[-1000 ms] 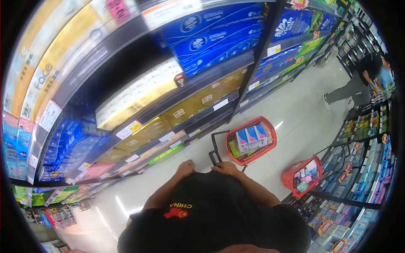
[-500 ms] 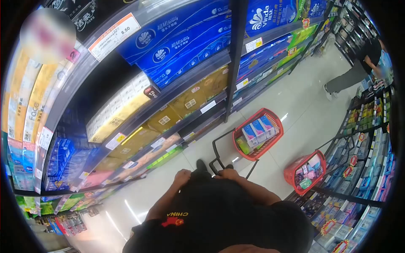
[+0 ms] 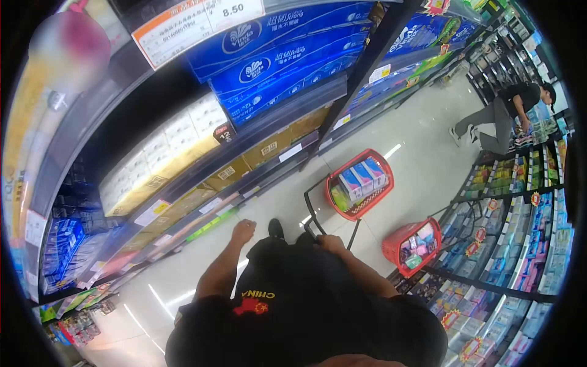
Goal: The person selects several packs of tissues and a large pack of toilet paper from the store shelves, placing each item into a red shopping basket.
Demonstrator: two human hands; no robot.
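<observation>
My right hand (image 3: 330, 243) grips the basket handle (image 3: 310, 211); basket (image 3: 359, 183) partly filled; left hand (image 3: 243, 232) loosely open, empty, near shelves (image 3: 244, 160).

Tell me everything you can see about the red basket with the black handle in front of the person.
The red basket is a plastic, mesh-sided shopping basket standing on the pale floor in the aisle, by the shelves. Inside lie blue-and-white packs side by side and a green pack. Its long black handle slants back to the right hand, which grips its end. The left hand is apart from it, empty.
</observation>
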